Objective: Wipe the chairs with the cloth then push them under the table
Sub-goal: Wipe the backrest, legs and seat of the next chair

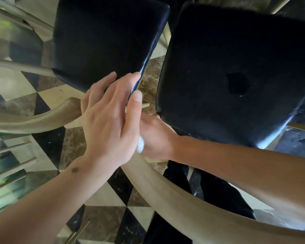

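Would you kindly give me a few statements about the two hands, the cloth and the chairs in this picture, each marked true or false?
1. Two black cushioned chair seats, the left seat and the right seat, stand side by side. True.
2. The left hand lies with straight fingers on the left seat's near corner. True.
3. The white cloth is spread flat over the right seat. False: it shows only as a bunched bit at the right hand.
4. The floor is plain grey carpet. False: it is patterned tile in cream, brown and black.
5. The right seat is flawless. False: a dark hole-like mark shows.
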Motion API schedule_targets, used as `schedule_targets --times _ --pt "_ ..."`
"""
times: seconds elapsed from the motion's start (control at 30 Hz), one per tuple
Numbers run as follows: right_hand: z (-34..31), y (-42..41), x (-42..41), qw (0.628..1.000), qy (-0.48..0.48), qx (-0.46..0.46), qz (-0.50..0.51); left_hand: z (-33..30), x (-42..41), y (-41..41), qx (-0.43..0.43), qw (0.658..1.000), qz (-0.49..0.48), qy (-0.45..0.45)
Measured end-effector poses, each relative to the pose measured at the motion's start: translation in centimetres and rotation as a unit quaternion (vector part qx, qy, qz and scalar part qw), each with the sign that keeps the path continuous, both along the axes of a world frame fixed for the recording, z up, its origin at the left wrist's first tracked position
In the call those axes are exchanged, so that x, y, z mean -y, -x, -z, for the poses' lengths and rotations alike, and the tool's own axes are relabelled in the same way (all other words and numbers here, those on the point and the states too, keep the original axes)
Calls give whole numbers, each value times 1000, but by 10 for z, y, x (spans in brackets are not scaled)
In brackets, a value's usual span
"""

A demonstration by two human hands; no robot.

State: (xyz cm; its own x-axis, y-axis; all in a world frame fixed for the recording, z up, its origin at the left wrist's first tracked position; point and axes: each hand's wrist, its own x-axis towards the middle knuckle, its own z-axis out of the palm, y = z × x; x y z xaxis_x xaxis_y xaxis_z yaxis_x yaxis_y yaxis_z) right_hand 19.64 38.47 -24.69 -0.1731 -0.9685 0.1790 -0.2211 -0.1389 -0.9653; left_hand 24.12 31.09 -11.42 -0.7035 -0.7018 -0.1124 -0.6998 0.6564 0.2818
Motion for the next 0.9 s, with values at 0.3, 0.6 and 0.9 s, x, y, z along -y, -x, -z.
schedule_targets --times 0.3,0.6,0.9 --pt "120 12 -1 977 -205 -19 -55 6 0 -4 -50 998 28 15" --pt "127 33 -2 952 -288 -9 -108 5 3 -4 -33 999 25 3" --pt "-10 171 -86 938 -331 -74 -68 -11 -13 -3 36 997 39 50"
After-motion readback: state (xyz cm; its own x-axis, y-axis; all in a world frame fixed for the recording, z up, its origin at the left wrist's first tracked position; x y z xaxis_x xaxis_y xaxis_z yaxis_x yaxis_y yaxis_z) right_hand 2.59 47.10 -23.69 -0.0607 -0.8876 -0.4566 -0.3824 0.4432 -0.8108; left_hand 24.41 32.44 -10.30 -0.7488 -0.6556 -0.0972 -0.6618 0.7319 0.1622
